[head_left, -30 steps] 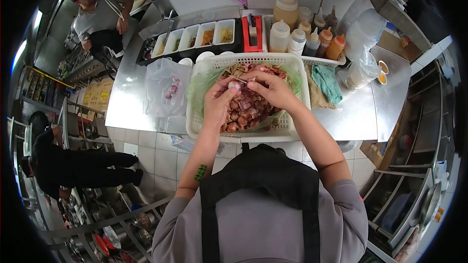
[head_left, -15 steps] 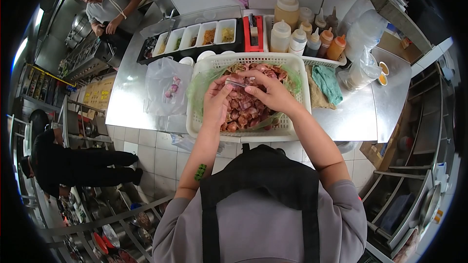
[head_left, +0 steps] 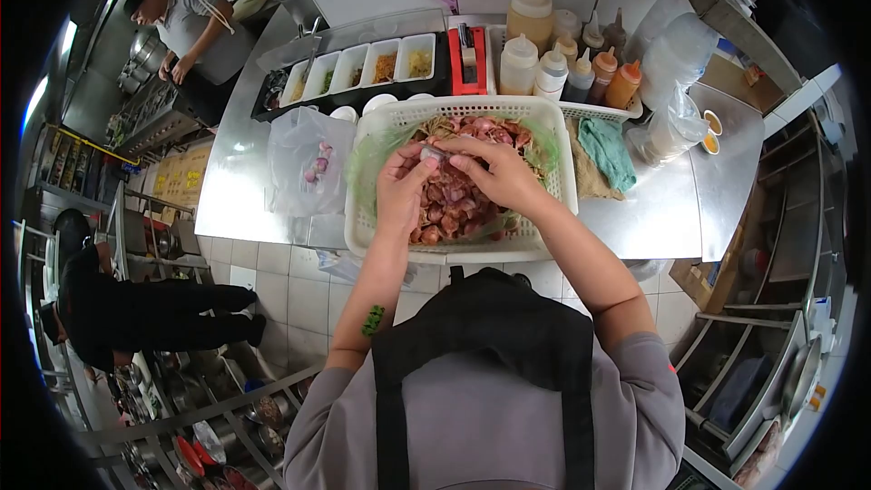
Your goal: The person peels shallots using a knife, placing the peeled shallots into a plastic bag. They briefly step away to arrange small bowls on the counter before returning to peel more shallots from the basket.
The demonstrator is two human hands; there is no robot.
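Note:
Over a heap of red shallots (head_left: pixel 454 209), my two hands meet with fingers bent and closed. My left hand (head_left: pixel 402 183) pinches a shallot (head_left: pixel 434 153), mostly covered by thumbs and fingertips; a pale, greyish patch shows there. Against it, from the other side, presses my right hand (head_left: pixel 499 170), its thumb and fingers curled together; what lies inside its grip is hidden. The shallots lie on a green plastic bag (head_left: pixel 377 172) within a white perforated basket (head_left: pixel 356 227).
Left of the basket lies a clear bag (head_left: pixel 295 172) with a few shallots (head_left: pixel 318 163). Behind stand condiment trays (head_left: pixel 385 69), a red-framed device (head_left: pixel 468 63) and squeeze bottles (head_left: pixel 551 73). A green cloth (head_left: pixel 606 152) lies right. Two other people (head_left: pixel 195 32) (head_left: pixel 136 308) are at the left.
The thumbs have shifted slightly; a thin silvery strip visible between them earlier now shows as a smaller greyish patch. The co-worker at upper left has moved their arms.

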